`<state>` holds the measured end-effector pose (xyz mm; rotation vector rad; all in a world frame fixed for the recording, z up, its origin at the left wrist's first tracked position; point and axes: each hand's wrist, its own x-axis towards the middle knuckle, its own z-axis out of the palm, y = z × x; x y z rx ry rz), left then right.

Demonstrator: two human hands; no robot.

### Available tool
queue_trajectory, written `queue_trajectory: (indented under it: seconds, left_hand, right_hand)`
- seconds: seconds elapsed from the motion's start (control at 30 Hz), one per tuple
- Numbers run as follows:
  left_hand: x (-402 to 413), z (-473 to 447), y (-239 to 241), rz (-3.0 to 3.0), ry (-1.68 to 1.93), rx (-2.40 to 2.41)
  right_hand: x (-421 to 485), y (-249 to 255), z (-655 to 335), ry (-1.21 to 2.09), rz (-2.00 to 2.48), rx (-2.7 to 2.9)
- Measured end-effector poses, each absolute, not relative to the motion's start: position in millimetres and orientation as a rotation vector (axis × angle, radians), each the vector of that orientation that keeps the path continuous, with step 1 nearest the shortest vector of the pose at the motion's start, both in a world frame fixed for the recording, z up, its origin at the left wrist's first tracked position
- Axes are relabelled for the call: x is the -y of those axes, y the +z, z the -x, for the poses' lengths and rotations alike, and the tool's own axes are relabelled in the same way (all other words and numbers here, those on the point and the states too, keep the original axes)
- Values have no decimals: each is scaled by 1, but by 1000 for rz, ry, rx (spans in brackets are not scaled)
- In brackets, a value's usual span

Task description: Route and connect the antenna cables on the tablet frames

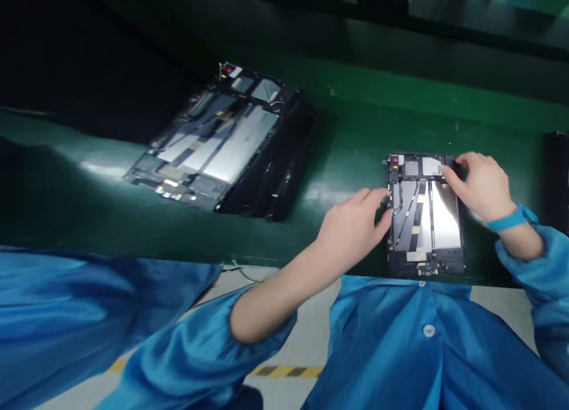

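Working from the head view, we have both bare hands on either side of an opened tablet, lying upright to the wearer near the front edge of the green worktop. Here's the left hand, coming across from the left, thumb and forefinger curved with a small gap between them, tips right at the tablet's left edge; whether they actually pinch it, I cannot tell. Over on the other side, the right hand is at the top right corner, thumb reaching over the face, fingers bent round by the corner, a modest gap between; how firm that hold is, again, I cannot tell. A blue wristband circles that wrist, just ahead of a gathered blue sleeve. Inside the tablet, bright silvery panels shine between dark strips, with a small red patch at the top left. Well apart to the left sits a slanted stack of similar opened tablets, rather blurred. Down below, there's the blue smock with white buttons, and a yellow-and-black floor stripe crossing the pale floor.
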<state>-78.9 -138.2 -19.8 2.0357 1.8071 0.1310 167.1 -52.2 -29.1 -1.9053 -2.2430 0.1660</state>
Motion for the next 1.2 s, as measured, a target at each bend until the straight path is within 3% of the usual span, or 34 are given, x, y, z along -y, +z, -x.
queue_trajectory:
  seconds: [0.13, 0.33, 0.5, 0.83, 1.0, 1.2]
  left_hand:
    - [105, 43, -6, -2187, -160, -1867]
    - [82, 26, 3, -2180, -332, -1818]
    - [79, 40, 8, -2072, -346, -1816]
    - [132, 101, -32, -1706, 119, -2098]
    - [111, 94, -48, -1611, 697, -1825]
    - [78, 100, -49, -1419, 707, -1419]
  right_hand:
    - [12, -39, -128, 15, 1946, 2207]
    - [0, -52, -94, 391, 1751, 2194]
    - [-1, -54, -98, 459, 1558, 2125]
    - [57, -38, -118, 316, 1397, 2228]
    - [75, -37, -131, 461, 1245, 2162]
    - [78, -52, -133, 621, 1183, 2017]
